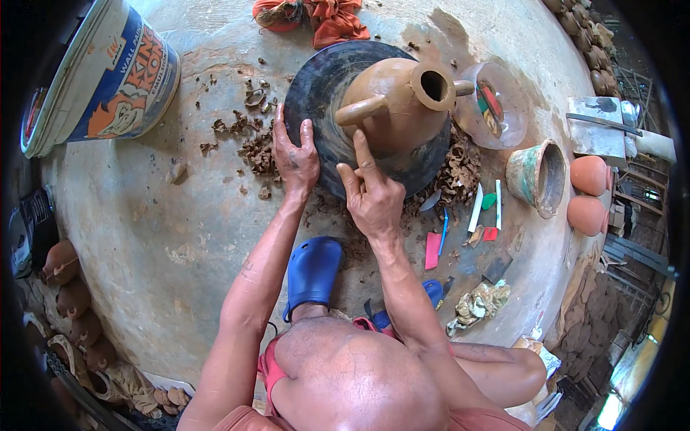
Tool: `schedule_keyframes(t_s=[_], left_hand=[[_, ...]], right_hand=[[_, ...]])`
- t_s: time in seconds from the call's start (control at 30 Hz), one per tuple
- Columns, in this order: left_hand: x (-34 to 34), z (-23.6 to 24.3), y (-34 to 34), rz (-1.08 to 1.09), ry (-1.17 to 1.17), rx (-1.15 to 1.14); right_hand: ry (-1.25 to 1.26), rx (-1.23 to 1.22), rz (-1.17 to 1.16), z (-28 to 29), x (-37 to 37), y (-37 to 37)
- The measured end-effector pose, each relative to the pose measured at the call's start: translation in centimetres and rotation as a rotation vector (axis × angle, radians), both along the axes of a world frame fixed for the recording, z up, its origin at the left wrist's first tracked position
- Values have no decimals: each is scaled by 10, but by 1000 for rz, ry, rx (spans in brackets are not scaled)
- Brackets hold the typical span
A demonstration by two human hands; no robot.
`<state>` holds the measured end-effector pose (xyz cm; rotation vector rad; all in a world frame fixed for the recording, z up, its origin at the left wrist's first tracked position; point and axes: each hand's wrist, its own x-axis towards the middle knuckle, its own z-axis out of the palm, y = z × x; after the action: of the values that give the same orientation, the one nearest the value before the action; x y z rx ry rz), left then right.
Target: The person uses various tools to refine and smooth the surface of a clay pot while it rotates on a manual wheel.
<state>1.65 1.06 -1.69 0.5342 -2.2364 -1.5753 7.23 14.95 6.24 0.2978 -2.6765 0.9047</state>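
Observation:
A brown clay jug [388, 90] with a narrow round neck and two side handles stands on a dark round turntable [309, 93]. Its near left handle [361, 111] juts toward me. At the turntable's left edge is my left hand [296, 158], open, thumb and fingers apart, seeming to rest on the rim. My right hand [375, 192] has its index finger stretched toward the jug's lower wall, just below that handle; the fingertip looks to be touching the clay. Its thumb stands apart and the other fingers are bent. I see nothing held in either hand.
Clay shavings [260, 152] lie around the turntable. A clear bowl [503, 100] with tools, a stained pot [537, 176], small strips and tools [476, 208], and a crumpled cloth [478, 305] are at right. A large paint bucket [129, 79] stands far left; red cloth [338, 21] lies behind.

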Motion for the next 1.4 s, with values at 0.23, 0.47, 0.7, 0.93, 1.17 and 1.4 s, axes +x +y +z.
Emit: schedule_keyframes(t_s=[0.23,0.47,0.7,0.93,1.17,1.4], left_hand=[[-1,-2,1,-19,11,61],[-1,0,1,13,4,12],[0,-3,0,24,18,-41],[4,-5,-2,10,-1,15],[3,0,0,-21,11,-19],[-4,3,-13,-58,9,-42]], right_hand=[[-182,-167,-17,6,-15,-11],[-631,-1007,167,36,-11,-26],[-477,-1228,53,55,8,-30],[0,-473,-209,72,-24,-33],[-61,-666,-260,68,-44,-42],[10,-1112,-334,84,-41,-47]])
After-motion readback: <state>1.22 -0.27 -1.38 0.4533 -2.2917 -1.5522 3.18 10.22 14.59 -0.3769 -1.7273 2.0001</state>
